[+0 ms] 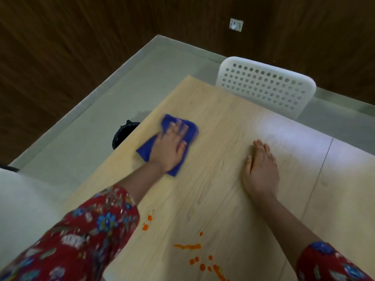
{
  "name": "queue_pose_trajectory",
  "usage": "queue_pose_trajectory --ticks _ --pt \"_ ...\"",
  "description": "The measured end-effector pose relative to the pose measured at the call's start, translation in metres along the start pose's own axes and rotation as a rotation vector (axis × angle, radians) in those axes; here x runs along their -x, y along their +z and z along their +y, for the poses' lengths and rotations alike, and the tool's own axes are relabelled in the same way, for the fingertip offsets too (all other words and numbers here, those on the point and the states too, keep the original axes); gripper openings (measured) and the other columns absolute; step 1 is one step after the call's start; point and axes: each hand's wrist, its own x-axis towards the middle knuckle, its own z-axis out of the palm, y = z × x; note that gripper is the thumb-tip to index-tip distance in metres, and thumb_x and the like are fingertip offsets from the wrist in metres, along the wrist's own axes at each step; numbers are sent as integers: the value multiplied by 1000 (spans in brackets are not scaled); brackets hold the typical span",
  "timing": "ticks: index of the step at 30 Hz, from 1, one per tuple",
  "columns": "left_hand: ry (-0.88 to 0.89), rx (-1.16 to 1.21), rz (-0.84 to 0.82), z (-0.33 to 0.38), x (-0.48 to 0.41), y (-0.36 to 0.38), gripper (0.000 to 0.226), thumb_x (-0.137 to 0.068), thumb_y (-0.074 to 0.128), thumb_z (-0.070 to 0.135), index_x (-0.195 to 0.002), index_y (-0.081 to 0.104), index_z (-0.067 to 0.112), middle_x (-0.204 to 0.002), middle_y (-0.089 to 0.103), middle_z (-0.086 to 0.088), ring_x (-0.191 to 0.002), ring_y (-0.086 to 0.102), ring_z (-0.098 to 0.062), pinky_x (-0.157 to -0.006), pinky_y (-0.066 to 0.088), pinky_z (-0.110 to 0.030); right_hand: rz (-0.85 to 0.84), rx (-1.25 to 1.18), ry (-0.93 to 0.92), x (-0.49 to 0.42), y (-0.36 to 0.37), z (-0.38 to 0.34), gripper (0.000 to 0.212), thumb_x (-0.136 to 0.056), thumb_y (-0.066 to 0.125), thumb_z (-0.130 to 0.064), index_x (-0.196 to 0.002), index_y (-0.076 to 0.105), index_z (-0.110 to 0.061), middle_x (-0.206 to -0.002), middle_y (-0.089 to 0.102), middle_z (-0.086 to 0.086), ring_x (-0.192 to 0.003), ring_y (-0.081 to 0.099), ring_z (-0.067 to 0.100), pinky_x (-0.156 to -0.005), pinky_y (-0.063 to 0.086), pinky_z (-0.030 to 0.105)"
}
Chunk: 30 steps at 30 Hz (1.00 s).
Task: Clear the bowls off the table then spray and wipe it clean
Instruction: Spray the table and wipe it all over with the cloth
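Soft, rather dim indoor light. A pale glare patch washes the table near its far right edge. Motion blur smears the left hand and the blue cloth. Wide-angle distortion bends the frame's edges.

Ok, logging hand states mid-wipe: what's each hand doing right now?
Left hand: open, pressing flat on the blue cloth.
Right hand: open, resting flat on the table.

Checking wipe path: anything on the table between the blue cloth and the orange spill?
Nothing visible. Bare table lies between the blue cloth under the left hand and the orange spill. The right hand rests flat off to the side, clear of that path.
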Motion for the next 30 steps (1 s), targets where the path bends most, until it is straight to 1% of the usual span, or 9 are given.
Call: queue_pose_trajectory --ticks 4,6,9,11,14,19,21,24,30 --pt "556 35 -158 -2 57 1 53 -101 24 39 -153 16 34 -161 5 12 -149 2 -9 -119 6 -39 33 -128 36 2 -2 -2 48 -101 36 -22 -149 31 -17 -154 35 3 -144 27 17 -120 18 34" --pt "420 13 -94 -23 44 -1 53 -100 22 40 -152 18 36 -161 8 12 -148 7 -11 -118 17 -48 7 -371 118 0 -8 1 46 -100 42 -21 -146 36 -25 -150 42 -4 -139 37 15 -117 28 37" --pt "-47 29 -13 -16 4 -5 53 -102 22 40 -153 13 33 -162 6 8 -149 7 -15 -115 22 -52 -53 -857 218 2 -34 12 39 -102 43 -11 -139 44 -20 -137 53 -11 -129 45 4 -116 32 37" --pt "-177 40 -17 13 -18 -5 54 -103 21 41 -154 8 30 -162 0 5 -149 1 -15 -118 16 -48 3 -854 246 19 -58 31 36 -103 40 -10 -137 47 -17 -136 55 -9 -127 46 2 -114 33 32" --pt "-45 35 -24 62 -21 4 58 -99 18 44 -154 13 28 -162 4 4 -149 6 -16 -117 20 -48 137 -504 242 64 -70 71 35 -102 38 -18 -133 53 -18 -134 57 0 -124 50 15 -105 40 35" --pt "646 6 -172 90 25 14 55 -99 24 44 -152 15 37 -161 4 13 -148 5 -9 -117 8 -37 266 -292 205 104 -64 108 46 -88 35 -14 -129 57 -8 -134 57 12 -129 48 24 -111 35 37" --pt "528 -19 -93 83 5 14 54 -99 25 43 -152 19 36 -161 9 11 -148 10 -11 -118 15 -42 317 -356 242 102 -63 105 43 -91 35 -15 -128 56 -8 -131 59 11 -124 52 24 -109 39 39" --pt "24 10 -10 114 -37 15 55 -101 25 42 -154 15 30 -162 7 5 -149 8 -16 -117 19 -47 380 -468 260 99 -64 99 42 -93 34 -15 -132 51 -11 -128 61 6 -118 55 17 -103 41 30" --pt "295 85 -81 256 -43 41 57 -97 28 41 -152 24 28 -161 15 3 -148 14 -17 -116 20 -45 518 -566 283 96 -67 103 41 -96 31 -13 -134 46 -9 -121 62 5 -112 55 10 -96 37 9"
